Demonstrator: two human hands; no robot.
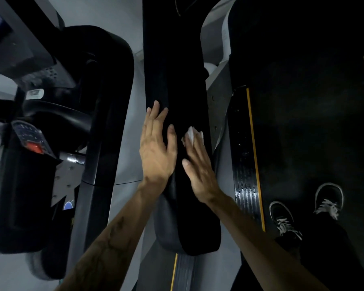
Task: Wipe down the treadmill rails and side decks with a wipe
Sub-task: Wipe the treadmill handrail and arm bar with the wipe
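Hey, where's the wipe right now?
In the head view, the wipe sits mid-frame under the right hand's fingertips, pressed on the black rail beside the left hand.

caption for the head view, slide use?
Right hand presses a white wipe along the black treadmill rail; left hand rests flat beside it.

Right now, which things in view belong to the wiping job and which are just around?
Job:
wipe, under the right hand
left hand, flat on the rail
rail
side deck

Just around:
console with its red button
belt
shoes
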